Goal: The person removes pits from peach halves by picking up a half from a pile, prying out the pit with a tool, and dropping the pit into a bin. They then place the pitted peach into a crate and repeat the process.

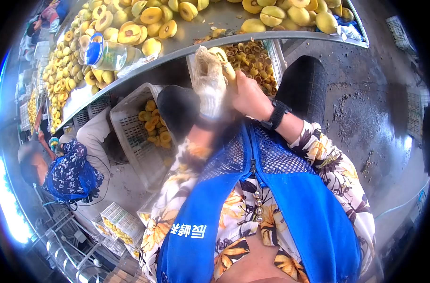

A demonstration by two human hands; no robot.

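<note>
My left hand (209,82), in a soiled white knit glove, is closed round a piece of yellow peach (219,54) just below the table's edge. Close beside it on the right is my bare right hand (252,96), a black watch on its wrist. Its fingers are curled shut against the glove, and what they grip is hidden and blurred. Beneath both hands a white crate (276,54) holds many cut peach pieces (250,59).
A metal table (215,23) carries heaps of peach halves (151,15) and a blue-lidded clear jar (112,55). Another white crate (137,137) with peach pieces stands left of my knees. A seated co-worker (73,165) is at far left. The floor (352,108) at right is wet.
</note>
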